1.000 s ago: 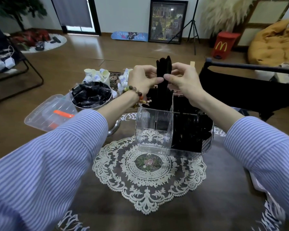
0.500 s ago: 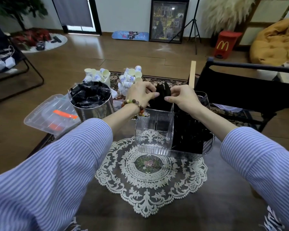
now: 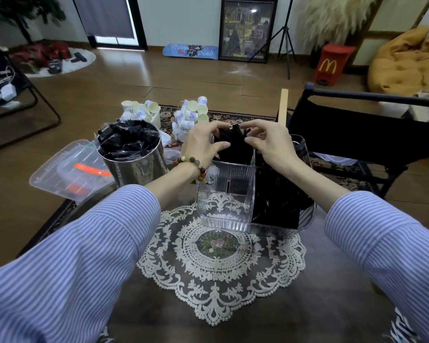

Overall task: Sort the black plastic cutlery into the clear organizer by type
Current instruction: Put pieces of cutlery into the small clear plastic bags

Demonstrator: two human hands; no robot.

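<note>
My left hand (image 3: 203,144) and right hand (image 3: 270,142) both pinch the black cutlery bundle (image 3: 235,144) standing in the clear organizer (image 3: 226,194) beneath them.

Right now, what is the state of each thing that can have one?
left hand: curled on the cutlery bundle
right hand: curled on the same bundle
cutlery bundle: standing in the back left compartment
clear organizer: front left compartment empty, right side full
steel canister: open, full of wrapped black packets
</note>
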